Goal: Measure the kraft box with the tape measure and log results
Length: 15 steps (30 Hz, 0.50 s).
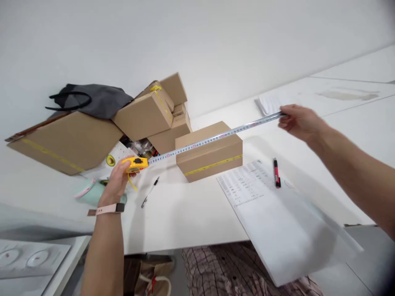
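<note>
My left hand (119,181) grips a yellow tape measure case (135,163) above the white table (173,213). Its steel blade (212,139) runs out to the right, across the top of a small cardboard box (210,158) sealed with yellow tape. My right hand (300,121) pinches the blade's far end, well beyond the box. A watch with a pink strap is on my left wrist.
Several more cardboard boxes (145,115) and a flat carton (64,142) pile up at the back left, with a dark bag (95,98) on top. A silver pen (149,193), a red marker (276,172) and a printed sheet (247,183) lie nearby. A mint pouch (92,193) sits left.
</note>
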Motion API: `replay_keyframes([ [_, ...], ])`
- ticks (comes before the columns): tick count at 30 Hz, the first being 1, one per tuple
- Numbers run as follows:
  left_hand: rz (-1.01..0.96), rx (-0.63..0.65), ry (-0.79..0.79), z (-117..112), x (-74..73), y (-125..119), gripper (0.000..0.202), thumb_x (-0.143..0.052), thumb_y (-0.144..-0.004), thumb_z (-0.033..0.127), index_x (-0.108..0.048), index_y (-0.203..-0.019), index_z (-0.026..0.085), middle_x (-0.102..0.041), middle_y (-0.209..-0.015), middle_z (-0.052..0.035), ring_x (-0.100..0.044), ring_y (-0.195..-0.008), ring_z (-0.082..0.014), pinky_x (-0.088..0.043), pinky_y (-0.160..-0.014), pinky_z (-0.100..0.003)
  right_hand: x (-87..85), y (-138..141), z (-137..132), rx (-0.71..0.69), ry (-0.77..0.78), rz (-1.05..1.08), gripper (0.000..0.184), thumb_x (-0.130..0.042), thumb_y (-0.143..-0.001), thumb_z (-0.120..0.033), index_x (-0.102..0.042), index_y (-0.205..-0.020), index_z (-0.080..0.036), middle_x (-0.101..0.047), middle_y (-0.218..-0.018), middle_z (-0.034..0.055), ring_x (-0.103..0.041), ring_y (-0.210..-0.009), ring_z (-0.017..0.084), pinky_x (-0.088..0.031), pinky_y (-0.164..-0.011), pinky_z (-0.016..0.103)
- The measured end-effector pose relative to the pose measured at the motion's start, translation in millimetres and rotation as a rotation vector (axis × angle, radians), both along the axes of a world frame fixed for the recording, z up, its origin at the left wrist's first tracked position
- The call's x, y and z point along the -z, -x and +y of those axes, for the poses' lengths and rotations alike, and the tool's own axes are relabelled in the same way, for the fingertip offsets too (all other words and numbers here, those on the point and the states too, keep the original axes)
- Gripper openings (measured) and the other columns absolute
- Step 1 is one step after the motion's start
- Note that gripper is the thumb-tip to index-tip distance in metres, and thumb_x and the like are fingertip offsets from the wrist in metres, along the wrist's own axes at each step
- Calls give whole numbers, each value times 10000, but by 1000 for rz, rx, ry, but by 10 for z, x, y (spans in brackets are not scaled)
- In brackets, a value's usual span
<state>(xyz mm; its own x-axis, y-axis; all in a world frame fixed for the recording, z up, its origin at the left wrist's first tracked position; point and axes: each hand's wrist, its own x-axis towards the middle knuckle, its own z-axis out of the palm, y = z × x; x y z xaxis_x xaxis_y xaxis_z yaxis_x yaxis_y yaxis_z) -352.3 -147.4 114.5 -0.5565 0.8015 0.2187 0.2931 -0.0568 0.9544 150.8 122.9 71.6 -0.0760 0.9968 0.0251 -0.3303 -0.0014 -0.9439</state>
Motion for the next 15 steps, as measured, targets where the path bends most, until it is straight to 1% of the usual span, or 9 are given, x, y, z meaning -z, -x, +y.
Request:
replay_keyframes([
  [2,-23,-12,22,25,98,76,558,-785,-635,521,-659,-1025,142,-712,-848,-35,-607,-658,-159,-405,-549,-235,55,369,44,-36,10,-24,301,-601,-932,-87,-483,-674,-190,-422,-530,-61,-353,-494,46,-290,-495,223],
  [4,-38,-7,48,94,193,93,593,-791,-618,553,-652,-1014,135,-714,-824,-38,-610,-634,-159,-392,-542,-236,145,702,82,-63,11,-63,278,-690,-876,-128,-498,-683,-185,-460,-559,-50,-358,-498,53,-307,-486,220],
  [7,-48,32,82,269,292,44,611,-795,-615,575,-648,-1012,135,-723,-836,-54,-623,-631,-161,-390,-550,-243,252,1066,136,-63,14,-152,275,-741,-830,-192,-506,-686,-189,-474,-585,-40,-375,-512,68,-344,-494,224],
  [9,-53,70,98,425,334,-17,612,-799,-626,575,-650,-1030,140,-729,-883,-70,-636,-657,-166,-396,-558,-247,287,1212,170,-37,15,-236,268,-748,-816,-230,-511,-697,-196,-490,-611,-29,-396,-539,84,-358,-504,230],
  [11,-62,108,107,600,370,-88,611,-800,-639,571,-656,-1050,143,-730,-922,-79,-641,-672,-167,-398,-559,-249,306,1296,193,-23,14,-336,249,-767,-797,-282,-543,-727,-199,-546,-671,-1,-455,-600,110,-382,-528,240],
  [13,-76,132,104,771,404,-158,599,-795,-647,572,-666,-1048,145,-726,-933,-76,-637,-677,-163,-394,-555,-247,319,1337,197,-55,8,-432,242,-781,-781,-364,-600,-791,-203,-637,-792,44,-546,-704,154,-432,-584,264],
  [15,-91,141,91,912,435,-216,583,-780,-657,581,-674,-1035,150,-721,-931,-70,-628,-680,-157,-384,-546,-241,334,1353,182,-124,5,-507,293,-766,-779,-464,-646,-865,-210,-701,-919,85,-619,-803,207,-485,-649,305],
])
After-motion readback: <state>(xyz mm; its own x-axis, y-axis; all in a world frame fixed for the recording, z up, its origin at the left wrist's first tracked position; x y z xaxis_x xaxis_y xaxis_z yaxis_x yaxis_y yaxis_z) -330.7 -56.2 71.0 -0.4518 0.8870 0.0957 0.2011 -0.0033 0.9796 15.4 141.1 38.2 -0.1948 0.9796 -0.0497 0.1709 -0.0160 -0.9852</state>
